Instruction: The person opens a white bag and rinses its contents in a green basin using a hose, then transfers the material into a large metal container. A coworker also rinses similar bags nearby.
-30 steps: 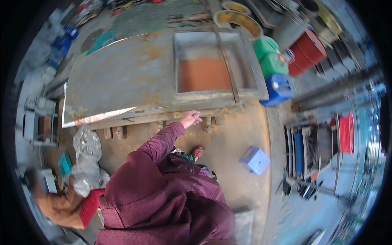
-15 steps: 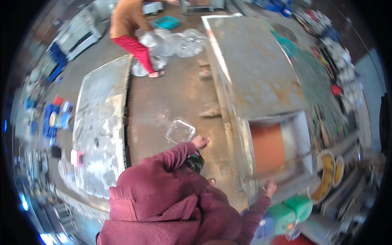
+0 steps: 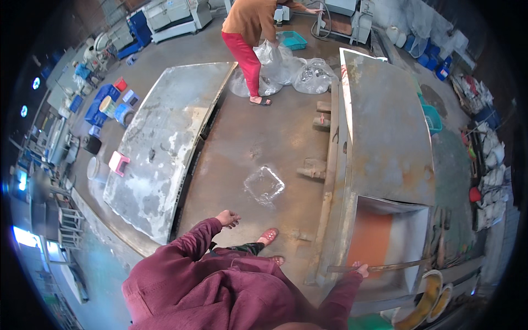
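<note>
1. Because the flat bar [image 3: 399, 265] spans the open rectangular tank [image 3: 411, 234] with one end jutting past its left edge, a push on that end could slew it or tip it inward, I judge.
2. Hands: right hand [image 3: 361, 269] is at the bar near the jutting end, fingers bent over it. Contact looks likely; how tightly they close, cannot tell. Left hand [image 3: 229, 218] is half curled, nothing visible in it, well apart from the bar.
3. Hold is off-centre. If the bar were raised thus, its far end might dip or swing; cause, weight beyond the fingers.
4. Below the bar, part of the tank shows orange-brown contents [image 3: 371, 236], liquid or solid unclear. If liquid, a dropped bar could splash.
5. The metal-topped desk [image 3: 390, 126] is rust-stained around the tank; rough edges, if any, could scrape knuckles.
6. Far end points toward a yellow-lined round tub [image 3: 432, 294]; a wide swing might knock it.
7. Footing: red sandal [image 3: 268, 236] on a glossy floor [image 3: 220, 165]. Slip possible if wet. Co-worker [image 3: 250, 22] bends over clear plastic bags [image 3: 313, 76], well beyond the bar's reach.
</note>
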Demonstrator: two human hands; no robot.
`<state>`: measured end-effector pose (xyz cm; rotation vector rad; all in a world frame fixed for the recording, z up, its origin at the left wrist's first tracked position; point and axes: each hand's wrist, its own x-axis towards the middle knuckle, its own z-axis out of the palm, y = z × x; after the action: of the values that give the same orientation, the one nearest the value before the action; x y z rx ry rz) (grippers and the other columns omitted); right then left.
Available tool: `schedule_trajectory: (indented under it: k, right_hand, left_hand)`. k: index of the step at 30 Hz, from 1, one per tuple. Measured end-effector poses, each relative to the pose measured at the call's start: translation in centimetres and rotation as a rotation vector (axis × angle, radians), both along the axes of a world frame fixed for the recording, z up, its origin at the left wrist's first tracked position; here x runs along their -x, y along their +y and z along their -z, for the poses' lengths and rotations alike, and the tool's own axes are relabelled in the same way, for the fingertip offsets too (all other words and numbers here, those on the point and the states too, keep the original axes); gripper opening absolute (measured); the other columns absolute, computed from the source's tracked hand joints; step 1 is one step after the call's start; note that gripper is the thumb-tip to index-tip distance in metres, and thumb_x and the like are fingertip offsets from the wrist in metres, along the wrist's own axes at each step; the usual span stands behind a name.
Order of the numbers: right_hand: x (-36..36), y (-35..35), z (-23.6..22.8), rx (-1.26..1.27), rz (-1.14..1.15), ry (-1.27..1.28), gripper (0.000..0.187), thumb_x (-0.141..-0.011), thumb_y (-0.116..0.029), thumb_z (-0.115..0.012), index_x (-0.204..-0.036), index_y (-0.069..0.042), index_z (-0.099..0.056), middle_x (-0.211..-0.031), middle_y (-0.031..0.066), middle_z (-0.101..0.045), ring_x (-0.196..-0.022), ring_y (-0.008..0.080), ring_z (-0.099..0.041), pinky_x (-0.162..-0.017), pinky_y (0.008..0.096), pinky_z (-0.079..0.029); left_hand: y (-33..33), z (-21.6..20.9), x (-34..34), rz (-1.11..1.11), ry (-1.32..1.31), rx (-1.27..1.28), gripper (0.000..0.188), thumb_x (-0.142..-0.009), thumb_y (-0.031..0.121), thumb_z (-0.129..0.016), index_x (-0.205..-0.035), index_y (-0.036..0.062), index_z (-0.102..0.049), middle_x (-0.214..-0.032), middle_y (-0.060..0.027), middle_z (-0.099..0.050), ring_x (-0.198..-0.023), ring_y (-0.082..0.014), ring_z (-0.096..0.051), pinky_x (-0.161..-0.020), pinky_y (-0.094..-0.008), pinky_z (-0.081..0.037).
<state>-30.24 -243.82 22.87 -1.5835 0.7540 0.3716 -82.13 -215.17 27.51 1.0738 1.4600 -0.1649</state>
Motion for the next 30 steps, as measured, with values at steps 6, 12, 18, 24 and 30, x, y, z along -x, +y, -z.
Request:
schedule_trajectory:
  k: [6, 12, 18, 24, 30]
  right_hand:
    - [3.6, -3.6, -7.2, -0.125, -0.151, -0.322, 0.035, -0.082, -0.022, -0.062, -0.058, -0.012, -0.038, -0.05, -0.0002, -0.034, -0.047, 0.0127, -0.036, -0.048, 0.0302, -0.033]
    - [17.0, -8.4, -9.9, 0.077, -0.251, -0.221, 0.016, -0.082, -0.014, -0.059, -0.076, -0.007, -0.046, -0.047, -0.0007, -0.038, -0.038, 0.0102, -0.037, -0.033, 0.0282, -0.033]
    - [19.9, -10.4, -8.3, 0.406, -0.178, -0.47, 0.015, -0.083, -0.011, -0.057, -0.088, -0.001, -0.047, -0.061, 0.0063, -0.048, -0.039, 0.014, -0.043, -0.031, 0.0294, -0.035]
    - [17.6, -7.4, -14.2, 0.339, -0.024, -0.6, 0.036, -0.084, -0.015, -0.058, -0.112, 0.001, -0.041, -0.086, 0.0117, -0.052, -0.053, 0.0155, -0.05, -0.035, 0.0249, -0.036]
    - [14.2, -12.1, -14.9, 0.28, -0.033, -0.607, 0.04, -0.085, -0.013, -0.058, -0.116, 0.001, -0.037, -0.068, 0.0054, -0.049, -0.037, 0.0102, -0.038, -0.031, 0.0234, -0.032]
  left_hand:
    - [3.4, 1.4, -5.2, 0.144, -0.216, -0.054, 0.025, -0.089, 0.024, -0.054, -0.105, 0.0056, -0.061, -0.085, -0.0058, -0.064, -0.069, -0.013, -0.06, -0.06, -0.028, -0.052]
    - [5.8, 5.2, -10.3, 0.092, -0.34, -0.069, 0.022, -0.088, 0.022, -0.055, -0.1, 0.0041, -0.061, -0.077, -0.0045, -0.062, -0.065, -0.0107, -0.059, -0.057, -0.0251, -0.049]
    - [4.7, 1.6, -14.5, 0.28, -0.333, -0.006, 0.018, -0.088, 0.018, -0.053, -0.099, 0.0055, -0.06, -0.079, -0.003, -0.063, -0.069, -0.011, -0.061, -0.058, -0.0266, -0.05]
    - [2.7, 3.0, -14.3, 0.34, -0.243, -0.018, 0.021, -0.086, 0.021, -0.056, -0.101, 0.0085, -0.062, -0.08, -0.0022, -0.065, -0.069, -0.0116, -0.062, -0.059, -0.0274, -0.052]
    - [-0.1, 2.4, -16.3, 0.327, -0.248, -0.038, 0.023, -0.085, 0.024, -0.057, -0.099, 0.0072, -0.063, -0.08, -0.0031, -0.065, -0.066, -0.0124, -0.062, -0.057, -0.028, -0.053]
